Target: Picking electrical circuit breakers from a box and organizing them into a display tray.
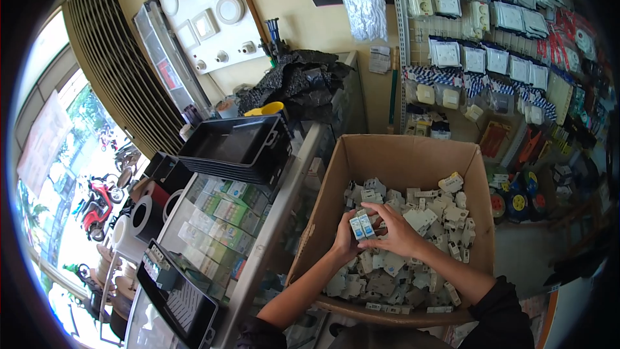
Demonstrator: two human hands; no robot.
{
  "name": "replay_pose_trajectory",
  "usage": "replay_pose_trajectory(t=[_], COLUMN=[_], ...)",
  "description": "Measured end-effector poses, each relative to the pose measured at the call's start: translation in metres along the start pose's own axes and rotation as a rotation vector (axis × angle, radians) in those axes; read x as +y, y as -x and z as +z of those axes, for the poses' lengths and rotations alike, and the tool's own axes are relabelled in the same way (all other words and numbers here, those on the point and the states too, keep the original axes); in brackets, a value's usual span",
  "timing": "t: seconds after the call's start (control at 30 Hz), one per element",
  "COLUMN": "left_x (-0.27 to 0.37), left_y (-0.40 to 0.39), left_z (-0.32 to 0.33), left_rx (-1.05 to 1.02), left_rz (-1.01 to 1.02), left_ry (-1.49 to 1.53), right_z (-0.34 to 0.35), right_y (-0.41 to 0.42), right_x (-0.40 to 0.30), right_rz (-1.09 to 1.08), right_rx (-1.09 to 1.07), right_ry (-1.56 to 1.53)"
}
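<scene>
Side by side, two white miniature circuit breakers with blue markings are held between my two hands. My left hand grips them from the left, and my right hand has its fingers and thumb on their right side. Both hands are over an open cardboard box. Inside it lies a loose heap of white and grey circuit breakers, partly hidden by my hands and forearms.
Left of the box runs a glass display counter with small boxes inside. A stack of black plastic trays stands on it. Nearer, a black tray holds several breakers at one end. Packaged sockets hang on the wall.
</scene>
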State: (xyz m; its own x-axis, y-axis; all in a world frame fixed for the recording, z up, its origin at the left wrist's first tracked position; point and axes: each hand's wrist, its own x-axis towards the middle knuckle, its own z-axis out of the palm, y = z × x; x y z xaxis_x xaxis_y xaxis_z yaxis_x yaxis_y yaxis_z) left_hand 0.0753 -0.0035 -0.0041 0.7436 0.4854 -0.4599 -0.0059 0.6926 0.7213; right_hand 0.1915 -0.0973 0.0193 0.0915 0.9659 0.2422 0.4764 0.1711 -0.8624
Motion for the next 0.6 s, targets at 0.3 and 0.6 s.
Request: replay_pose_trajectory(t=[0.3, 0.6], left_x=[0.01, 0.032], left_y=[0.017, 0.127], left_z=[-0.004, -0.034], left_rx=[0.058, 0.342], left_rz=[0.273, 0.662], left_ry=[0.227, -0.222], right_z=[0.018, 0.044], right_y=[0.008, -0.021], right_x=[-0.021, -0.073], right_rz=[-0.25, -0.203], right_rx=[0.326, 0.094], right_ry=[0.465, -0.226])
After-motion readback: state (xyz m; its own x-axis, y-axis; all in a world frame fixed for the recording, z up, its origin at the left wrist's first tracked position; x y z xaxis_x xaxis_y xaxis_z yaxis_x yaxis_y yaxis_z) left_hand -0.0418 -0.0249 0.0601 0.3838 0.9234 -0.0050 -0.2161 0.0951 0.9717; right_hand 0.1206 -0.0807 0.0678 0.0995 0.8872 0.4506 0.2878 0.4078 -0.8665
